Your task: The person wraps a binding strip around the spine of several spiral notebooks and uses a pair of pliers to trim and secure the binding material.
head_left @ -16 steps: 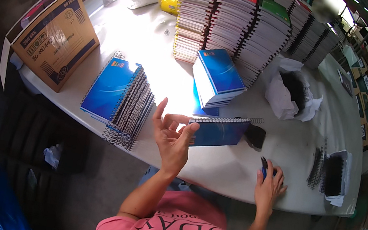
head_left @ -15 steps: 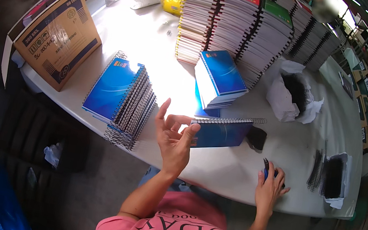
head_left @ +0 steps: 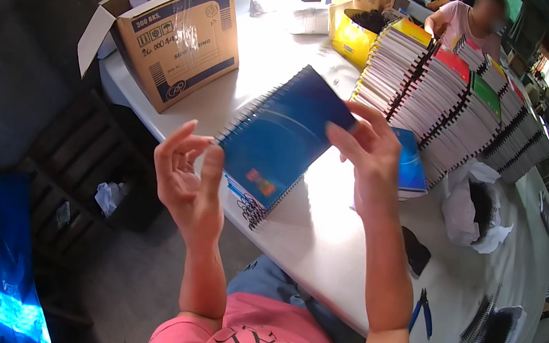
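Note:
A blue spiral-bound notebook (head_left: 290, 126) is tilted in the air before me, its coil along the left edge. The thumb and fingers of my right hand (head_left: 374, 156) pinch its right corner. My left hand (head_left: 189, 175) has its thumb and fingertips at the lower left corner, by the coil end. Behind and below this notebook, a stack of spiral notebooks (head_left: 251, 213) is mostly hidden; only coils and page edges show. Blue-handled pliers (head_left: 422, 317) lie on the table, beyond my right forearm. Unbound blue-covered books (head_left: 409, 164) are partly covered by my right hand.
A cardboard box (head_left: 183, 45) stands open at the left. Tall stacks of coil-edged books (head_left: 443, 91) fill the far right, with a person (head_left: 473, 23) behind them. Paper-wrapped black coils (head_left: 479, 208), more coils (head_left: 499, 336) and a dark object (head_left: 414, 251) lie at the right.
My right hand has let go of the pliers and taken hold of the notebook. The notebook has moved left, over the stack, and its cover now faces up. My view has shifted left.

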Available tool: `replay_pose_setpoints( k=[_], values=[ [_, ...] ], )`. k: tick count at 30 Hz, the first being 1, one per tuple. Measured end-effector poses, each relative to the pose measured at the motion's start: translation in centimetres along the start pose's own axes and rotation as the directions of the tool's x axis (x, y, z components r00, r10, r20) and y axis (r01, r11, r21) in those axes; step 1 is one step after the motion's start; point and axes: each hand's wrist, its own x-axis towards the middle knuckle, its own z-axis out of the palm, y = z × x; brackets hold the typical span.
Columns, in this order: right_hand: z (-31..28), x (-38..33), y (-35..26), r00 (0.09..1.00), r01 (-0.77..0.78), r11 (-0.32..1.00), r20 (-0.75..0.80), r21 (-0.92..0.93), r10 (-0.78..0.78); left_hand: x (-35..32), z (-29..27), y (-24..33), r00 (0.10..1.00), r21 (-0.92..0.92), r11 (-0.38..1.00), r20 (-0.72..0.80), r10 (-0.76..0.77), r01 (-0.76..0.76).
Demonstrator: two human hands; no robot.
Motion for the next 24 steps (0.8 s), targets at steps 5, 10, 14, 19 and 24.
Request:
replay_pose_setpoints(
  k=[5,10,14,19,24],
  values=[
    [1.3,3.8,6.1,0.989,0.144,0.483,0.119,-0.864,-0.083,0.3,-2.0,-6.8,0.961,0.342,0.913,0.085,-0.264,0.221],
    [0.0,1.8,7.5,0.970,0.138,0.542,0.004,-0.829,-0.242,-0.2,-1.5,-6.8,0.953,0.212,0.937,0.061,-0.297,0.278],
    [-8.2,0.2,3.6,0.886,0.016,0.264,-0.109,-0.964,-0.450,0.2,-2.3,-4.8,0.967,0.180,0.950,-0.074,-0.244,0.254],
    [-18.3,-1.9,4.3,0.906,-0.384,0.555,-0.418,-0.738,0.071,-1.4,-0.9,-0.8,0.987,0.198,0.976,-0.114,0.113,-0.089],
    [-18.4,-1.1,3.7,0.880,-0.416,0.492,-0.475,-0.765,0.006,-3.4,1.5,1.0,0.890,0.113,0.886,0.147,0.432,-0.449]
  ],
)
